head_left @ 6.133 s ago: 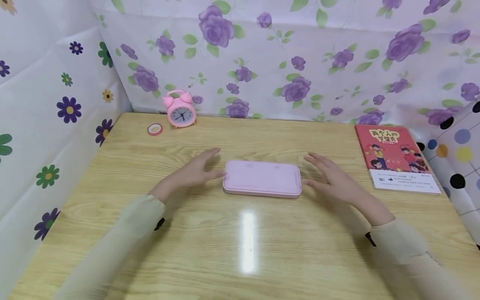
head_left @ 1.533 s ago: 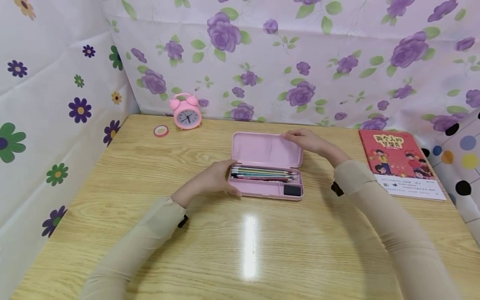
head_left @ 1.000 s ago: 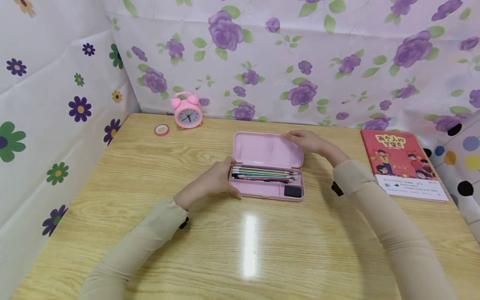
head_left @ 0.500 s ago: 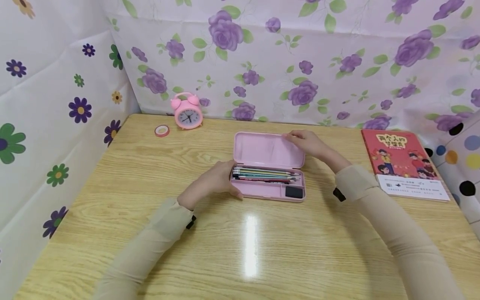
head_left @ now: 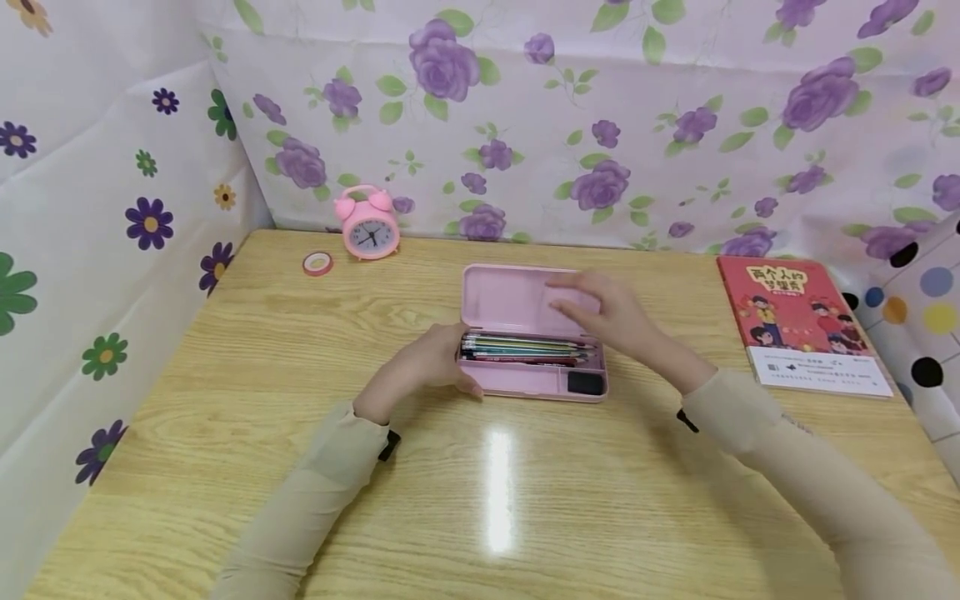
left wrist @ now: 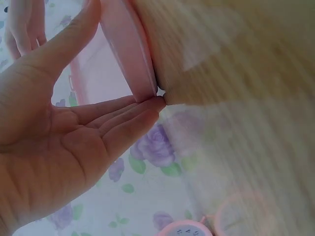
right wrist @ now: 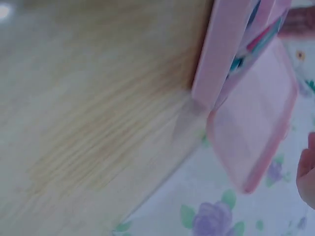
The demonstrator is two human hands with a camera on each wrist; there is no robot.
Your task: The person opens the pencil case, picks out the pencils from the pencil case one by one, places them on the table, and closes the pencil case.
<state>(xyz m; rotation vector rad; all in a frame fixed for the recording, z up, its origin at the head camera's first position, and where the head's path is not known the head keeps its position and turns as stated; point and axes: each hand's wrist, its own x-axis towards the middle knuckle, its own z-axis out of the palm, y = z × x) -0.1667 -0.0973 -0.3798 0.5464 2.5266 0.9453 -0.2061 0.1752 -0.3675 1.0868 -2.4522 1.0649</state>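
A pink pencil case (head_left: 517, 382) lies on the table with its lid (head_left: 501, 298) tipped back. Several pencils (head_left: 521, 346) fill its rear compartment, and a black eraser (head_left: 585, 382) sits at the front right. My left hand (head_left: 422, 364) holds the case's left end between thumb and fingers; the left wrist view shows the case wall (left wrist: 130, 54) between them. My right hand (head_left: 618, 321) hovers in front of the lid's right part, thumb and fingers apart, with nothing between them. Only its edge (right wrist: 306, 174) enters the right wrist view, beside the lid.
At the back left stand a pink alarm clock (head_left: 371, 237) and a small roll of tape (head_left: 318, 264). A red book (head_left: 798, 308) lies at the right. Flowered cloth (head_left: 525, 150) closes off the table's back and left side.
Over six seconds, the case's lid has been opened. In the last half second my right hand has let go of the lid and come forward and left. My left hand stays at the case.
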